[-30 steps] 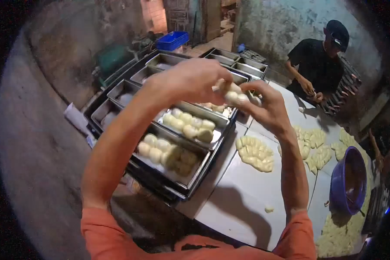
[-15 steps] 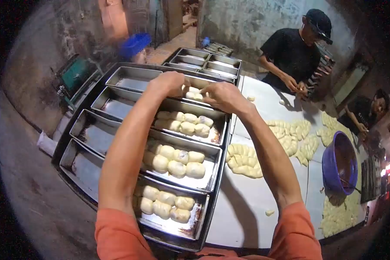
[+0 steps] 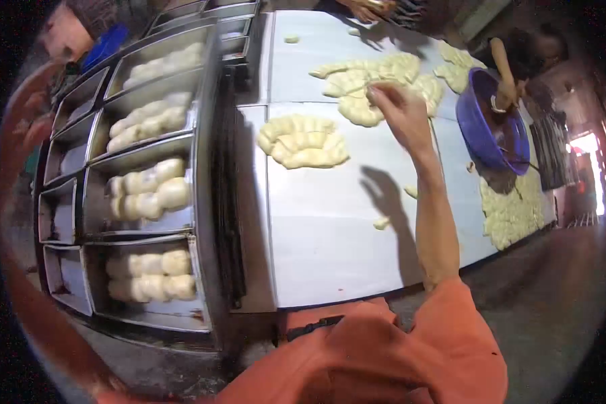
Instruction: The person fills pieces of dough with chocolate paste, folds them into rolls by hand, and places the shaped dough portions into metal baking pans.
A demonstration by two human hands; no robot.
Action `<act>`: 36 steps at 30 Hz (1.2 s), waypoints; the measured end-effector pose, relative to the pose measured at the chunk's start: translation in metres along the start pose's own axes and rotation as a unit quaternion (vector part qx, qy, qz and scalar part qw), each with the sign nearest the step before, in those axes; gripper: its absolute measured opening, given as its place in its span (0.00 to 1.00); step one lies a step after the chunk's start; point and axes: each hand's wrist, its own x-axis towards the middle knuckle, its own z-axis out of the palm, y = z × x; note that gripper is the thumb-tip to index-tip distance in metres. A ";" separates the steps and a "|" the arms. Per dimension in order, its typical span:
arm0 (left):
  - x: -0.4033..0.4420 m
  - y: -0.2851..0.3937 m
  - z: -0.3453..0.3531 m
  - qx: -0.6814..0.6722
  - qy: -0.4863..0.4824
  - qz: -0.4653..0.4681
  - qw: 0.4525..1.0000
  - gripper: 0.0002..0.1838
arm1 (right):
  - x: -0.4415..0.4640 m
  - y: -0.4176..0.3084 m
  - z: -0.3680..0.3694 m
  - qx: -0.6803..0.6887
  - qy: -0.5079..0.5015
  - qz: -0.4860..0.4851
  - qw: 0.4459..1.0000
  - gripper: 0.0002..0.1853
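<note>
My right hand is held over the white table, beside a cluster of pale dough pieces. Its fingers look loosely apart, and the shadow below shows them spread; I see nothing in them. Blurred at the far left edge, my left hand is by the outer tins, its fingers not readable. Metal loaf tins stand in rows at the left. Several hold dough balls set in double rows. Another dough cluster lies nearer the tins.
A purple basin stands at the right, with a co-worker's hand inside it. Flattened dough lies in front of it. Another person's hands show at the table's far side. Small dough scraps dot the table.
The view has swung right. Both hands have left the tin with the dough balls: my right is now over the table, and my left is out at the left edge.
</note>
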 end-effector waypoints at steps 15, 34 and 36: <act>-0.072 0.364 0.246 -0.279 -0.168 -0.086 0.941 0.34 | -0.088 0.129 -0.017 -0.071 -0.159 0.084 0.981 0.18; 0.020 0.270 0.452 -0.085 0.041 -0.140 0.986 0.26 | -0.022 0.115 0.061 0.030 -0.245 0.119 0.962 0.23; 0.017 0.262 0.449 -0.114 0.058 -0.140 0.982 0.27 | -0.026 0.109 0.069 -0.084 -0.213 0.072 0.971 0.28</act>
